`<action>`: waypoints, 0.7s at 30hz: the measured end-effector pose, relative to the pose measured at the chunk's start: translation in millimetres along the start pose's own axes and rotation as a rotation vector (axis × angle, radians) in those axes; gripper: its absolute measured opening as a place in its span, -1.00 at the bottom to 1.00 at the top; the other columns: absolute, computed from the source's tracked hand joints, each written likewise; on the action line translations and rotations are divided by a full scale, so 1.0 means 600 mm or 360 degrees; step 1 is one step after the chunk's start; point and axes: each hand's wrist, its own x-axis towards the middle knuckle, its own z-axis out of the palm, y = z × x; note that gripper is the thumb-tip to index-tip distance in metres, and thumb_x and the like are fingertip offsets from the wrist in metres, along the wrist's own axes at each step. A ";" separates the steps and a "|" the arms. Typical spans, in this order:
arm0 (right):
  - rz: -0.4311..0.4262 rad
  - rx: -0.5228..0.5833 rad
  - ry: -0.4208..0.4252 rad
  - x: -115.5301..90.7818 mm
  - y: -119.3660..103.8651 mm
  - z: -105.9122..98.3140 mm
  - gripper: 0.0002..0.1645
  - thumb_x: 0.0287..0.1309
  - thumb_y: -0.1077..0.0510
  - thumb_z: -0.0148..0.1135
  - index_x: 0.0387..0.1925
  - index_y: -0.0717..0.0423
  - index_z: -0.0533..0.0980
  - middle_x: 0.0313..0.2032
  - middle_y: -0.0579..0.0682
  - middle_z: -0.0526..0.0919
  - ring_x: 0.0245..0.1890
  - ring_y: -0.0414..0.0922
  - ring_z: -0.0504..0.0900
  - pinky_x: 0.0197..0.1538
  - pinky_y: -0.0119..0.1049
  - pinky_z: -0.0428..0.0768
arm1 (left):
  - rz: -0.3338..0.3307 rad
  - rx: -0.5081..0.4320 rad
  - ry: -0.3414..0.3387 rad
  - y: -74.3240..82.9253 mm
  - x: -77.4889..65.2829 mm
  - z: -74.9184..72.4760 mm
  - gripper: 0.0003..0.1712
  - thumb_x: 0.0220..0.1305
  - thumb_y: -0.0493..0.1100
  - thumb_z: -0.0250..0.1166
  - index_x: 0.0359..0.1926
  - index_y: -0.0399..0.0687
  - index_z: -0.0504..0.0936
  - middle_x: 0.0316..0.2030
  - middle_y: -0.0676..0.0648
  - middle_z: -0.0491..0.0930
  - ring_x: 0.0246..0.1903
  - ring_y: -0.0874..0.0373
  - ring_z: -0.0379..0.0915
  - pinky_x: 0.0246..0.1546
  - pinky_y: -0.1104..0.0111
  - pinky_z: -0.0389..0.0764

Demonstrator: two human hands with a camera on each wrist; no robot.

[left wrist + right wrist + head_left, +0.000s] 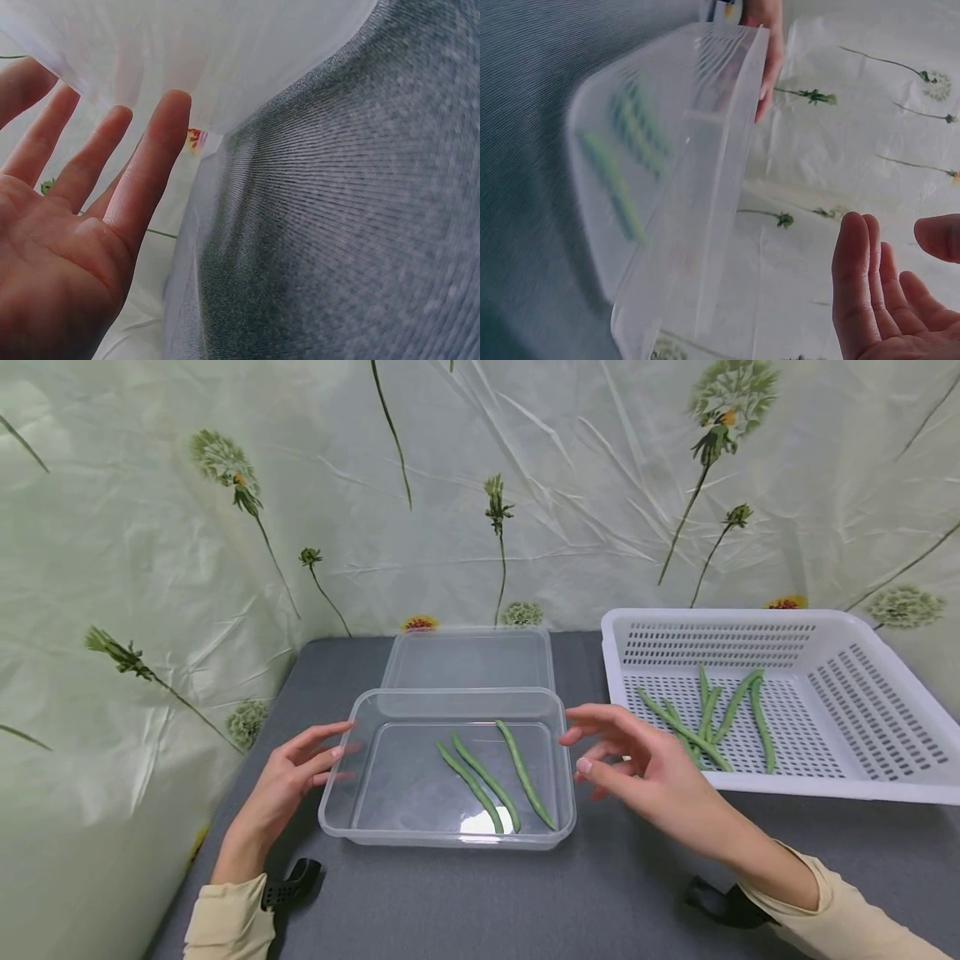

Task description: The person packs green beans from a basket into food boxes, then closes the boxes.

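A clear plastic container point(397, 789) sits on the table in front of me, with three green beans point(522, 774) lying in its right half. My left hand point(281, 785) is at the container's left wall, fingers extended and spread; the left wrist view shows those fingertips point(174, 105) right at the translucent side. On the other side, my right hand point(652, 768) hovers by the right rim with loosely bent fingers and nothing in its grasp. The right wrist view shows this hand point(885, 315) with a gap between thumb and fingers, and the beans blurred through the container's wall.
A white perforated basket point(832, 787) stands to the right, holding several more green beans point(762, 727). Behind the container lies a clear flat lid point(472, 660). Grey cloth point(465, 902) covers the table, and a flower-printed sheet point(420, 552) hangs at the back and left.
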 end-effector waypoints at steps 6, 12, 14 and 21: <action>-0.0064 -0.0156 0.0012 -0.019 -0.002 -0.030 -0.36 0.26 0.44 0.20 0.32 0.00 0.38 0.02 0.05 0.58 -0.22 -0.03 0.69 -0.33 -0.17 0.70 | -0.0009 0.0003 -0.0003 0.000 0.001 0.000 -0.50 0.45 -0.16 0.19 0.35 -0.17 0.41 0.32 -0.10 0.37 0.14 0.16 0.51 -0.06 0.17 0.66; -0.0054 -0.0299 0.0027 -0.029 -0.005 -0.067 -0.34 0.22 0.47 0.23 0.32 0.07 0.38 0.04 0.06 0.58 -0.20 -0.07 0.67 -0.33 -0.21 0.70 | 0.0011 0.0002 -0.0005 -0.001 0.002 0.001 -0.51 0.46 -0.18 0.17 0.35 -0.19 0.40 0.32 -0.11 0.38 0.14 0.15 0.51 -0.07 0.17 0.66; -0.0024 -0.0350 0.0059 -0.031 -0.007 -0.078 -0.37 0.21 0.45 0.25 0.30 0.07 0.40 0.07 0.07 0.57 -0.19 -0.06 0.67 -0.32 -0.22 0.71 | 0.0026 0.0005 -0.0011 -0.001 0.002 0.001 -0.51 0.47 -0.18 0.16 0.35 -0.20 0.40 0.32 -0.11 0.37 0.14 0.15 0.51 -0.07 0.17 0.66; 0.0043 -0.0666 0.0154 -0.037 -0.012 -0.110 -0.44 0.23 0.35 0.30 0.23 -0.04 0.48 0.11 -0.13 0.57 -0.14 -0.18 0.66 -0.28 -0.39 0.66 | 0.0053 -0.0006 -0.0026 -0.001 0.002 0.001 -0.52 0.48 -0.22 0.13 0.35 -0.21 0.39 0.31 -0.09 0.38 0.15 0.12 0.50 -0.07 0.18 0.66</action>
